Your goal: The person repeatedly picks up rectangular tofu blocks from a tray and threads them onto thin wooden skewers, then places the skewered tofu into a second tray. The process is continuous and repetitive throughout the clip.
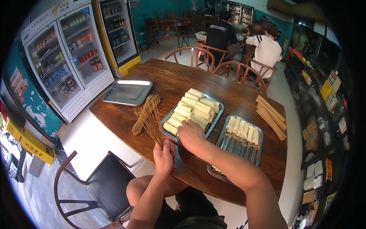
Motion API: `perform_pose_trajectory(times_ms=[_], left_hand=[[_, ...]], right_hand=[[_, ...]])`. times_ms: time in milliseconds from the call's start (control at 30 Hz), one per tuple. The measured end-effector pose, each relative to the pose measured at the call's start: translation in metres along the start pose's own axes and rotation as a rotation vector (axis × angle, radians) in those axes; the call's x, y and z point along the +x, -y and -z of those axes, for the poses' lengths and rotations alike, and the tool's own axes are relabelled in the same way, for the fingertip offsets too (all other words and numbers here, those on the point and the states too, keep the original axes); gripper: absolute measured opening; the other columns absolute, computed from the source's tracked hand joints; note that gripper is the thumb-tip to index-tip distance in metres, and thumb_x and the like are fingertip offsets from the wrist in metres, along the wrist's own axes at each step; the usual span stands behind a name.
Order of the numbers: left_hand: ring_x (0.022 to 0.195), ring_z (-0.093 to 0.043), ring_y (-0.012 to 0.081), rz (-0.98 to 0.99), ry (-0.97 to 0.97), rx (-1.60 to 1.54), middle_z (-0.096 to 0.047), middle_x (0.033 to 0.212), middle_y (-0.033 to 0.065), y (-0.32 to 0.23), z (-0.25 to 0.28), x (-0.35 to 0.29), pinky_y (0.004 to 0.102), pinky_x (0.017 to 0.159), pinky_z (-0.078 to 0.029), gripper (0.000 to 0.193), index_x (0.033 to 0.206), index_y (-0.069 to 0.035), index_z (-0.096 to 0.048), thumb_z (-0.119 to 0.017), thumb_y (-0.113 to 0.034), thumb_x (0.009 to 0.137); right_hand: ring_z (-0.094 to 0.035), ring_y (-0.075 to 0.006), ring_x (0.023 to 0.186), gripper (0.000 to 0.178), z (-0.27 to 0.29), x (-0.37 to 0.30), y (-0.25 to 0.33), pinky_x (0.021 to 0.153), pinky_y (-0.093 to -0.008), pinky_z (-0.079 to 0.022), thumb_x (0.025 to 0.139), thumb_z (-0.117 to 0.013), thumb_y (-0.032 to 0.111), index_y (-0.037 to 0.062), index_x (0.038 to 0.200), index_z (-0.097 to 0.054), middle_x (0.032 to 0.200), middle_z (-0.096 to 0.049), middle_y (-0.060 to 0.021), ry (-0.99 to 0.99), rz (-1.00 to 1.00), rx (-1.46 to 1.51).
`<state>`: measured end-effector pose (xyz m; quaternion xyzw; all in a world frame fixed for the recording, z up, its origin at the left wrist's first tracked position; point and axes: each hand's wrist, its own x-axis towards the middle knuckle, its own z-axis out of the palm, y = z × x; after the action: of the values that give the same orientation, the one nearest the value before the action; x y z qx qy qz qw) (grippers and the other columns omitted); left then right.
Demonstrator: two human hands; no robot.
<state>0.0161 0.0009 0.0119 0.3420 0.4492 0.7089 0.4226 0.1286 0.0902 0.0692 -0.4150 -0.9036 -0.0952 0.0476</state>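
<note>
Left hand [163, 157] pinches thin sticks [155, 129]; right hand [191, 135] meets pale rolls [201, 108] (grip obscured, pinching or not I cannot tell)

Black shorts [196, 204] are worn; hands [163, 157] and forearms [149, 200] are bare.

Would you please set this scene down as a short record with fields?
Left hand: holds a fanned bunch of thin sticks
Right hand: on the pale rolls; its grip is partly hidden
Middle tray: metal, holds the pale rolls
Right tray: metal, holds a row of skewered rolls
Left tray: metal, near the table's far left edge
Table: dark brown wood
Right end: long tan strips
Background: glass-door fridges, seated people
</note>
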Motion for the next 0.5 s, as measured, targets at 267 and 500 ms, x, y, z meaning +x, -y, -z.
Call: perform_pose_trajectory(times_ms=[267,500], left_hand=[[0.056,-0.04,0.0064,-0.037,-0.038,-0.04,-0.05,0.072,-0.0004,0.005,-0.003,0.002,0.0201,0.047,-0.032,0.016,0.116,-0.009,-0.057,-0.048,-0.018,0.106],[0.052,-0.043,0.0057,0.056,0.075,-0.078,-0.066,0.078,0.0093,-0.011,-0.002,-0.002,0.0194,0.046,-0.033,0.013,0.114,-0.009,-0.046,-0.05,-0.008,0.103]], right_hand=[[-0.065,-0.0279,0.104,0.017,-0.001,-0.001,-0.007,0.085,-0.0406,-0.053,0.089,-0.059,0.013,0.0066,0.102,-0.066,0.102,-0.07,-0.0109,-0.008,0.058,0.183],[-0.068,-0.0189,0.097,0.032,0.017,-0.022,-0.05,0.079,-0.0325,-0.057,0.09,-0.073,0.009,0.0001,0.118,-0.061,0.107,-0.069,-0.0103,-0.201,-0.171,1.38]])
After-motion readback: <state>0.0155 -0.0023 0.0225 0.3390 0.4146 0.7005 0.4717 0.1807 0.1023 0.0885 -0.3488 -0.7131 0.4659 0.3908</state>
